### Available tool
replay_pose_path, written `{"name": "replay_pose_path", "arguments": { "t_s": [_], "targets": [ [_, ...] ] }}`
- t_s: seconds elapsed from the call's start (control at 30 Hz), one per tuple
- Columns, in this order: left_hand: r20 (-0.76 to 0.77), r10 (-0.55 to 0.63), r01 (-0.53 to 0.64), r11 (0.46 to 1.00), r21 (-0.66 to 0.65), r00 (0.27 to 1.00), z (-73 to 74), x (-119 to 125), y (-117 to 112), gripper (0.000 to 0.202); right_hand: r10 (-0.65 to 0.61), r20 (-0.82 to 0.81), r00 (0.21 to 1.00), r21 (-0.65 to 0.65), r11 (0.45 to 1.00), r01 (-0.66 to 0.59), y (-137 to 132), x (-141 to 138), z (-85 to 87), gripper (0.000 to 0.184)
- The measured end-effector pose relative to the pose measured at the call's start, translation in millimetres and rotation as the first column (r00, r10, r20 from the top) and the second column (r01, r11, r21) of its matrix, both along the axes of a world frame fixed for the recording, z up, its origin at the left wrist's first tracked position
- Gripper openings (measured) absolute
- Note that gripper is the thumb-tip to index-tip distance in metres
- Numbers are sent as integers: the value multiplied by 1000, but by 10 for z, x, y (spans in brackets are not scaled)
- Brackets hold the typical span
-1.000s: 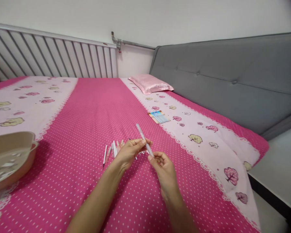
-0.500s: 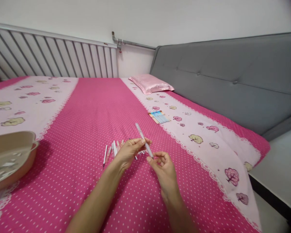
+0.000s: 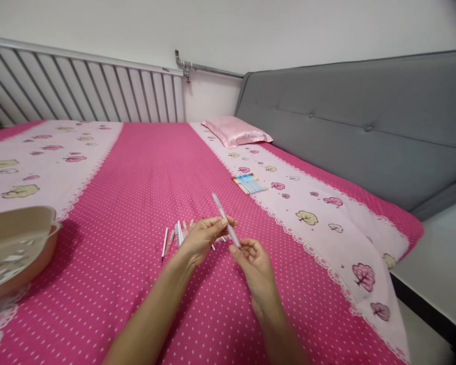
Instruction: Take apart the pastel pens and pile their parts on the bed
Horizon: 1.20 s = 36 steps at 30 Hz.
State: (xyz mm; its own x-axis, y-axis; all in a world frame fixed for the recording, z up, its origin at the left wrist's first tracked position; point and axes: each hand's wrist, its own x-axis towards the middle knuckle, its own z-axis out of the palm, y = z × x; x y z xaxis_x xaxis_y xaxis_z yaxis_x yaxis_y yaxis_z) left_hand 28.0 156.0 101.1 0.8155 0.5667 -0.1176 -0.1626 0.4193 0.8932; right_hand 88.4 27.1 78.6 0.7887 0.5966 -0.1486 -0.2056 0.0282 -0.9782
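Head view. The work surface is a bed (image 3: 144, 167) covered with a pink dotted sheet carrying pale, tree-printed bands. A radiator (image 3: 99, 91) stands along the bed's far edge; a grey headboard (image 3: 345, 106) runs along its right edge.

Left hand (image 3: 205, 235): enters from the near side and grasps a slim pale pen (image 3: 219, 206) between thumb and fingers, at about the middle of the barrel. The pen is held above the bed, tilted, with its upper end toward the far edge and its lower end toward the right hand.

Right hand (image 3: 258, 266): thumb and bent fingers are positioned at the lower end of the pen. Whether the fingertips grip this end or only lie beside it cannot be told.

Loose pens (image 3: 180, 233): spread on the dotted sheet beyond and beside the left hand, which partly hides them. The leftmost has a white barrel and a dark tip directed toward the near side.

Pen set (image 3: 250, 183): blue-toned, arranged side by side on the sheet, between the hands and the headboard edge, across the lace border of the printed band.

Basin (image 3: 19, 223): beige, on the left part of the bed, cut off by the view. White pieces lie inside; their type cannot be determined.

Pillow (image 3: 236, 131): pink, satin-like, flat at the far right corner of the bed, near the headboard.
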Motion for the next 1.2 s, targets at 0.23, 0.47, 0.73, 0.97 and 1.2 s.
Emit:
{"name": "replay_pose_path", "arguments": {
  "t_s": [0.23,0.47,0.73,0.97,1.2],
  "targets": [
    [-9,3,-3,1000,6,1000,25,-9,-9,25,148,-10,989,28,989,-147,25,-10,-13,38],
    [24,81,-80,995,-57,996,16,7,14,29,-69,138,988,-17,997,72,17,38,-97,31],
    [1,178,-176,976,-125,984,60,-15,83,13,-66,151,986,-26,997,70,14,73,-201,33],
    [12,183,-178,967,-184,983,144,-46,85,6,1,167,986,-86,996,14,3,70,-183,32],
    [58,185,-171,966,-192,981,170,-126,182,11,58,222,973,-135,990,-28,6,49,-160,29]
  ]
}}
